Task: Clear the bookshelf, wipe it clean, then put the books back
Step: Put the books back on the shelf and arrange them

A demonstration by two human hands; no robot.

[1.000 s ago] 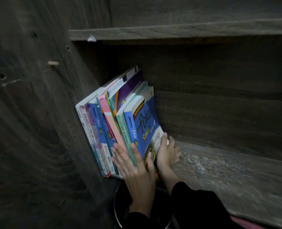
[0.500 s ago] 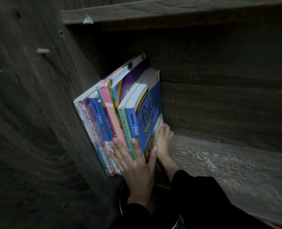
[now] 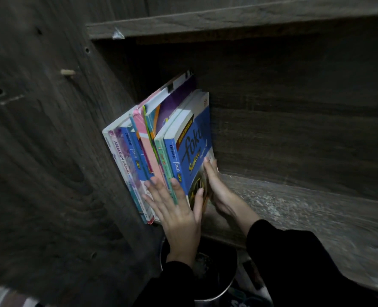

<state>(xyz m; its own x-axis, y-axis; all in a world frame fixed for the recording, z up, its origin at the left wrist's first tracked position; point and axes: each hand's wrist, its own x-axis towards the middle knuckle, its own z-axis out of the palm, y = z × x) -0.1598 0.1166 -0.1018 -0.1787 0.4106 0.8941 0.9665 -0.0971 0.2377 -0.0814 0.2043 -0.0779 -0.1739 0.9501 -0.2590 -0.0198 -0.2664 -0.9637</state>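
Several books (image 3: 159,149) stand upright in a row at the left end of a dark wooden shelf (image 3: 294,209), leaning against the side panel (image 3: 50,151). The rightmost is a blue book (image 3: 192,151) with "fokus" on its cover. My left hand (image 3: 177,209) presses flat, fingers straight, against the lower spines. My right hand (image 3: 216,189) lies flat with straight fingers on the blue book's cover, at its bottom corner. Both sleeves are black.
The shelf board to the right of the books looks dusty and scuffed. Another shelf board (image 3: 228,21) runs above. A round dark metal-rimmed bin (image 3: 216,289) sits below my hands. A small peg (image 3: 67,72) sticks out of the side panel.
The books have been pushed further back and more upright against the side panel. Both hands stayed pressed on them; the right hand slid up along the blue cover.
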